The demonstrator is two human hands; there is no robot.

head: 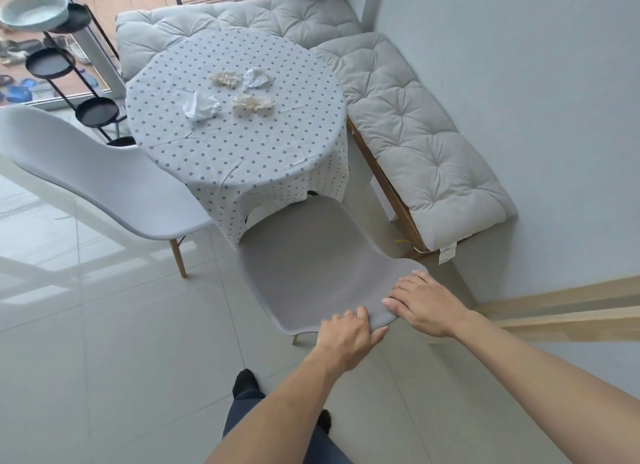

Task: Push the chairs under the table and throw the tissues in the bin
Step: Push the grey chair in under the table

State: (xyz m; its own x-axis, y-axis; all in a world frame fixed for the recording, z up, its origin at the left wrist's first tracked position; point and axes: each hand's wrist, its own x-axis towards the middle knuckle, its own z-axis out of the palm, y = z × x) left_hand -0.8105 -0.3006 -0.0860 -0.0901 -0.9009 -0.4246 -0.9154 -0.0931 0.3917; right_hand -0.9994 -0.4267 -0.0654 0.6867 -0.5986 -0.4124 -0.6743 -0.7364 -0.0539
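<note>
Both hands are seen low centre of the frame on the backrest of the grey chair (311, 266). Left hand (346, 339) is clenched over the backrest's top edge, fingers curled over the front, thumb behind. Right hand (426, 304) is laid flat and released on the backrest's right end, fingers spread, nothing gripped. Grey chair is placed centre frame, its seat front touching the hanging tablecloth, seat mostly still out from under the bench (235, 117). Second chair, the white chair (104, 176), is seen at left of the frame, pulled out, its seat edge just beside the cloth. Bench is round, covered by a dotted cloth, upper centre. Four crumpled tissues are lying on it: white tissue (201, 107) left, white tissue at back (255, 77), beige tissue at back (225, 78), beige tissue in front (252, 103). Cushioned seating (408, 127) is set behind and right of the bench. Black tiered stand (52, 63) is seen upper left. Bin cannot be seen.
</note>
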